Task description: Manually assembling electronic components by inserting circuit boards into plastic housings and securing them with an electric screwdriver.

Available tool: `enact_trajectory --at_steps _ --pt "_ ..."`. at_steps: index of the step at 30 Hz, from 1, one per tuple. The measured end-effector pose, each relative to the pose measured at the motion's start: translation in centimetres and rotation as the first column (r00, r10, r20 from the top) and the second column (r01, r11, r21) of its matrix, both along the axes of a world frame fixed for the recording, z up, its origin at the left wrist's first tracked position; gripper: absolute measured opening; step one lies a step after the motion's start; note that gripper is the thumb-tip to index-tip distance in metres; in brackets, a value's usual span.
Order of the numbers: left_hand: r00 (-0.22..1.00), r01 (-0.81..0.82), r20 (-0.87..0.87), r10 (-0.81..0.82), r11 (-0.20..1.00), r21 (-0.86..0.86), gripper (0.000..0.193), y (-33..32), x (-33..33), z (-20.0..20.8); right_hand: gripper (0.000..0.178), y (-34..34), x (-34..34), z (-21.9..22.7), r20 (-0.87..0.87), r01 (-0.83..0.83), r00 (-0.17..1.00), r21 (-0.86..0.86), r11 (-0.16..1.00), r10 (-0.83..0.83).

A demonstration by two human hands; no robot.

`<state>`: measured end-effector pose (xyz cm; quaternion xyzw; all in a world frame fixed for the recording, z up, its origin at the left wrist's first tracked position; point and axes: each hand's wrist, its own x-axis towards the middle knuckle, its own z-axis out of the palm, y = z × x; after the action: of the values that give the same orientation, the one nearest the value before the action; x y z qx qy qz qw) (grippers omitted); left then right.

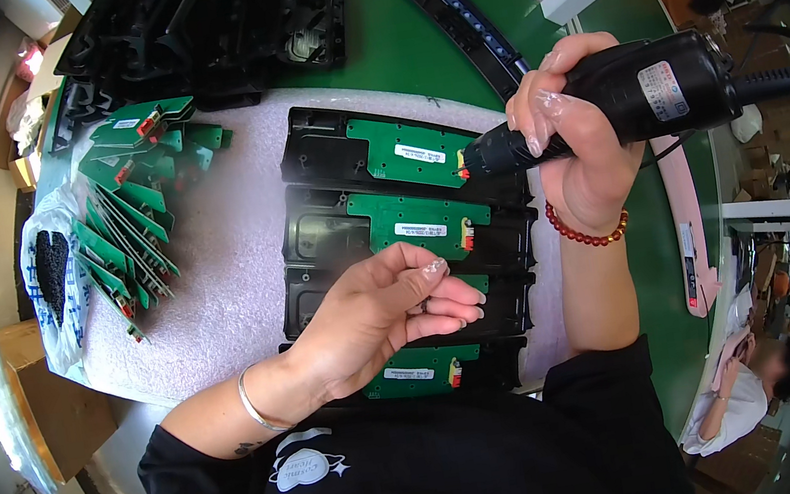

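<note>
My right hand (586, 134) is wrapped round a black electric screwdriver (630, 85), held sideways with its cable running off to the right. The screwdriver's nose is at the right end of the farthest green circuit board (387, 157), beside a small red and yellow connector; its bit is hidden. That board lies in a black plastic housing (315, 147), first in a column of several such housings with boards. Over the middle of the column hovers my left hand (373, 306), fingers curled in and thumb against them; whatever they hold, if anything, is hidden.
Loose green circuit boards (134, 223) are piled on the white foam sheet (232, 310) at left. Beside them stands a bag of small black parts (56, 274). Black plastic housings (203, 31) are stacked at the back. A long black strip (459, 21) lies on the green table.
</note>
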<state>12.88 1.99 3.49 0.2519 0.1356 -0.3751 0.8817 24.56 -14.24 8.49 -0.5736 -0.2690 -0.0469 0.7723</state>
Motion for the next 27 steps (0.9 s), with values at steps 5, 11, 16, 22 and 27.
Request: enact_trajectory --at_steps 5,11,16,22,27 --pt "0.999 -0.018 0.048 0.016 0.999 0.038 0.015 0.2 0.0 -0.1 0.02 0.0 0.4 -0.2 -0.027 0.006 1.0 -0.083 0.996 -0.008" --pt "0.991 -0.109 -0.075 0.114 0.992 0.068 0.014 0.0 0.4 0.6 0.018 0.1 0.3 -0.5 -0.037 -0.02 0.999 -0.09 0.996 0.016" --pt "0.979 -0.173 -0.102 0.177 0.984 0.048 0.014 -0.1 0.9 0.4 0.019 0.3 -0.2 -0.3 -0.037 -0.003 0.999 -0.086 0.996 0.0" --pt "0.968 -0.22 -0.12 0.222 0.975 0.028 0.014 -0.2 1.0 0.4 0.022 -0.8 -4.7 5.3 0.114 -0.194 0.977 0.112 0.975 0.182" --pt "0.974 -0.21 -0.093 0.206 0.977 -0.037 0.014 -1.0 0.9 0.6 0.028 -1.2 -6.8 6.3 0.233 -0.314 0.932 0.139 0.939 0.277"
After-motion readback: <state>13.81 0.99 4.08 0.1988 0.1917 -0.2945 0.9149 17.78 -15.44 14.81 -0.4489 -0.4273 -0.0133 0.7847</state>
